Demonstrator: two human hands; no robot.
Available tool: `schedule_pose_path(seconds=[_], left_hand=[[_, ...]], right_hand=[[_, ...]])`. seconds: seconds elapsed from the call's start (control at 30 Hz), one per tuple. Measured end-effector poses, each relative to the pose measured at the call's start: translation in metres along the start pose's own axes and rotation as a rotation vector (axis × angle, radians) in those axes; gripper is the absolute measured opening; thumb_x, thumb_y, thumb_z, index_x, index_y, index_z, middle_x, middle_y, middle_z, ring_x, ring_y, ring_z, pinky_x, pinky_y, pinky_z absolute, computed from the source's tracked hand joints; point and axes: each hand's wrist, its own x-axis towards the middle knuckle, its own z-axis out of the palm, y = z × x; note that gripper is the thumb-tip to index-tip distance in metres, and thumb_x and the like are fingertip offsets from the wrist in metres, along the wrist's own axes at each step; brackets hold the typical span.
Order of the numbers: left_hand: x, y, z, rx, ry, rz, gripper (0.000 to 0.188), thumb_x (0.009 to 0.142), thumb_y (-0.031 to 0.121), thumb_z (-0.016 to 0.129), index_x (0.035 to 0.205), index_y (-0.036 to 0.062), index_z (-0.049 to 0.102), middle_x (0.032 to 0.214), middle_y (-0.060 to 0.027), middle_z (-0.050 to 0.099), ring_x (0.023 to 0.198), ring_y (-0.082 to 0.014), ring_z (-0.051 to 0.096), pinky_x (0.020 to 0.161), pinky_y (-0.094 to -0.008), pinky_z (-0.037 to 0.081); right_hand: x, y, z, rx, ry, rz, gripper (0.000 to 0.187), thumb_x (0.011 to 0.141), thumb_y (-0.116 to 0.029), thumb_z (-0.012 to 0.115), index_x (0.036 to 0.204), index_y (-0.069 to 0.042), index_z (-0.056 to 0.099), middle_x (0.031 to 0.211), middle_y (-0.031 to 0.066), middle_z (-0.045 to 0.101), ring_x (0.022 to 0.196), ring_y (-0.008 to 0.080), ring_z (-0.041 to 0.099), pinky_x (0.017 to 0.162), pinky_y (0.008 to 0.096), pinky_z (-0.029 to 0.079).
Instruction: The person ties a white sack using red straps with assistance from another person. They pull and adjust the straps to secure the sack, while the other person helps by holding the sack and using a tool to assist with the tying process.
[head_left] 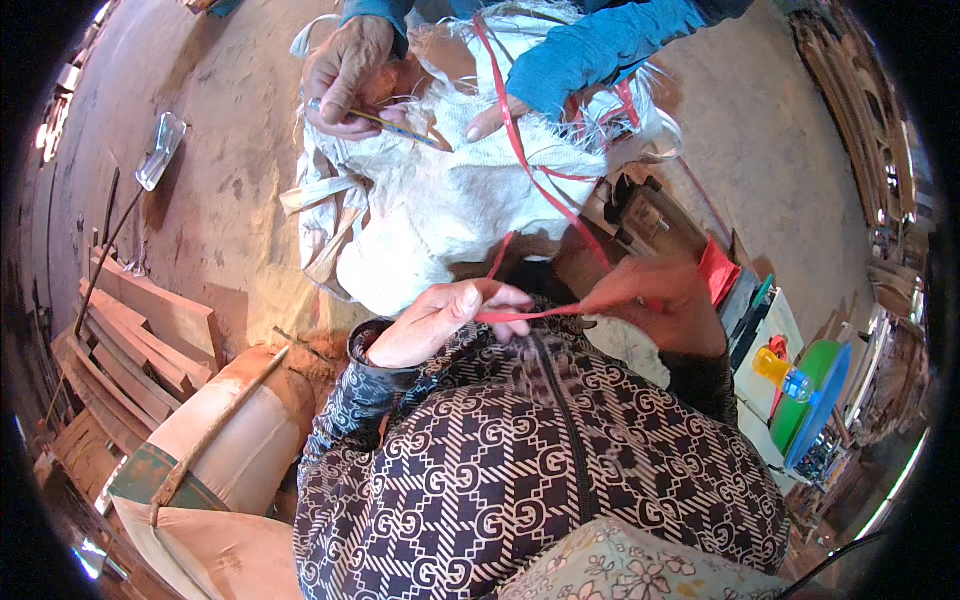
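Observation:
A red plastic strip runs between my two hands in front of my chest. My left hand pinches one part of it, thumb over fingers. Blurred a little by motion, my right hand is closed round the strip on the other side. From there the strip leads up onto a white woven sack with frayed edges. Across the sack, another person's hand holds a thin pencil-like stick. That person's other hand presses on the sack, below a blue sleeve.
Wooden boards lie at the left, near a large pale sack tied with cord. A clear plastic bottle lies on the floor. At the right are green and blue round lids and a yellow-and-clear bottle.

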Motion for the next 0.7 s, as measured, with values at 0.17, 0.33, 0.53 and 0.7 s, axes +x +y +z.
schedule_pose_path(seconds=[0.17,0.33,0.53,0.7], left_hand=[[-0.026,0.011,-0.018,-0.145,0.049,-0.221,0.036,0.104,0.032,0.049,0.108,0.0003,0.065,0.065,0.0083,0.041,0.056,-0.0022,0.033,0.051,-0.0206,0.025],[-0.03,0.016,-0.039,0.122,0.137,-0.183,0.031,0.103,0.028,0.051,0.102,0.0009,0.067,0.062,0.0065,0.045,0.056,-0.0034,0.037,0.051,-0.0216,0.03],[0.025,0.022,-0.005,0.534,0.12,-0.078,0.024,0.101,0.021,0.054,0.094,0.0026,0.069,0.069,0.0015,0.057,0.062,-0.0059,0.048,0.057,-0.0235,0.041],[0.033,0.027,-0.005,0.451,0.154,-0.089,0.03,0.102,0.026,0.054,0.095,0.0004,0.068,0.066,0.0017,0.056,0.062,-0.0055,0.048,0.056,-0.0237,0.04]], right_hand=[[-0.019,0.027,-0.026,-0.053,0.402,0.264,0.015,0.084,-0.006,0.07,0.098,-0.002,0.074,0.089,0.0065,0.074,0.084,0.0132,0.068,0.075,0.0273,0.053],[-0.023,0.057,-0.049,-0.392,0.466,0.26,0.028,0.084,-0.012,0.07,0.11,-0.004,0.07,0.105,0.0107,0.07,0.097,0.0215,0.067,0.085,0.0329,0.052],[0.043,-0.001,0.019,-0.51,0.215,-0.344,0.039,0.087,-0.011,0.064,0.126,-0.008,0.062,0.123,0.0167,0.061,0.111,0.0309,0.061,0.091,0.038,0.05],[0.056,0.032,0.038,-0.286,0.158,-0.238,0.034,0.084,-0.004,0.062,0.118,-0.008,0.067,0.099,0.0141,0.067,0.09,0.0286,0.066,0.08,0.0356,0.052]])
